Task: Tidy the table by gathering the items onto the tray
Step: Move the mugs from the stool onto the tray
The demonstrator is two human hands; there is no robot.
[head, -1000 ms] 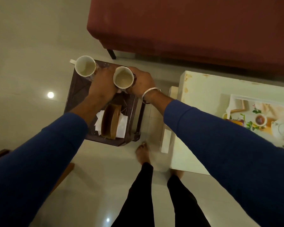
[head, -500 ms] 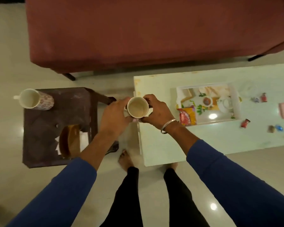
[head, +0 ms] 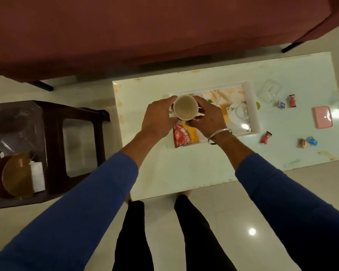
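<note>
Both hands are on it: the left hand point(head: 157, 119) and right hand point(head: 207, 118) cup the mug point(head: 185, 110) from either side, upright, over the near-left end of the tray point(head: 253, 106) on the pale bench point(head: 184, 169). I can't tell whether it has touched down yet. The smart play, I'd say, is to lower it level onto bare tray, clear of the snack packet point(head: 186, 136) just below, and let go only once it sits flat. Wrapped sweets point(head: 266, 137) wait off to the right.

one cup point(head: 185, 110), one tray point(head: 251, 106), perhaps five candies point(head: 266, 137)
</note>
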